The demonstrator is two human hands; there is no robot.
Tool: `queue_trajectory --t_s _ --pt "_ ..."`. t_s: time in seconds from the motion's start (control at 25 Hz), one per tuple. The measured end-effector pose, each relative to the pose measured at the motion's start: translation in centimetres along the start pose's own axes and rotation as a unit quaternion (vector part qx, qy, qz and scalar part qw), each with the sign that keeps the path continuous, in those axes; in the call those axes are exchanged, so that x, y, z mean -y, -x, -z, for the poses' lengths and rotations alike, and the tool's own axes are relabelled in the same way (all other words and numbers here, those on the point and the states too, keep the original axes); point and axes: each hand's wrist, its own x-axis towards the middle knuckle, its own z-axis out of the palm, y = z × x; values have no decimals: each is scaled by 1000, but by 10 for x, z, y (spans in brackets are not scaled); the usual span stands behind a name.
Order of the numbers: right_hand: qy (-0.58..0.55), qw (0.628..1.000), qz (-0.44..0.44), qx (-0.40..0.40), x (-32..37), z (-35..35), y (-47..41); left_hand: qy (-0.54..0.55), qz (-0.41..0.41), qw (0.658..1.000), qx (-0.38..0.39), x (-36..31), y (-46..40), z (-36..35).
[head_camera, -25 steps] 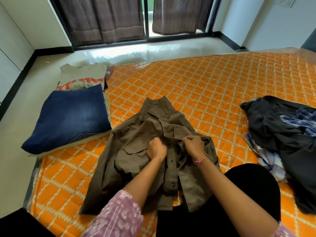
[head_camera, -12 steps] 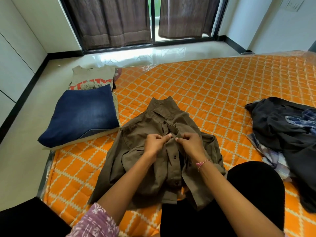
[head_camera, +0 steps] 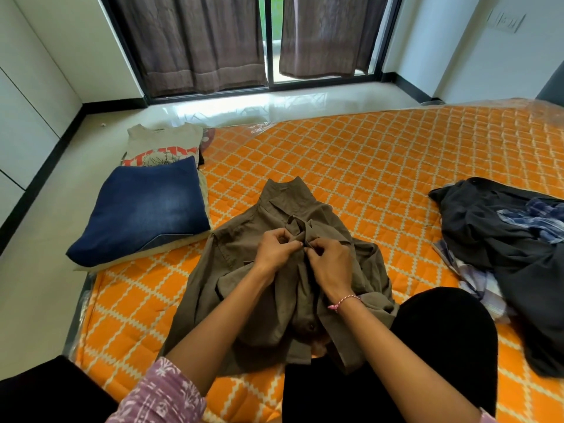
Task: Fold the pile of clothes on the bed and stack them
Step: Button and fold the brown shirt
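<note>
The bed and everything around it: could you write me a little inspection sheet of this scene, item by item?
Surface: orange quilted mattress under clear plastic film.
Job's things: olive shirt spread out in front of the person, collar pointing away; folded blue jeans on a printed T-shirt at the mattress's left edge; unfolded pile of dark and checked clothes at the right.
Clutter: nothing seen.
Hands: left hand and right hand both pinch the shirt's front edge near a button, fingers curled.
Cables: nothing seen.
Surroundings: pale floor, brown curtains over a glass door, white walls, wall switch plate at upper right.
</note>
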Motion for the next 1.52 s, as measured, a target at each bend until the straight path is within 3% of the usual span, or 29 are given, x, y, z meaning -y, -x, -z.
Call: queue_trajectory --t_s 0.16,0.4,0.76,1.24,1.52 --pt "-40 999 -20 8 0 -6 -4 67 67 996 -2 0 -2 -3" --pt "-14 999 -20 21 0 -7 -2 74 177 981 6 -9 -1 -4" --pt "-160 981 -75 82 -5 2 -14 89 147 981 94 -13 -1 13" --pt "-25 998 25 46 -2 0 -8 10 96 993 71 -14 -2 10" --pt "-33 999 19 37 7 1 -18 -61 -18 990 124 -25 -15 18"
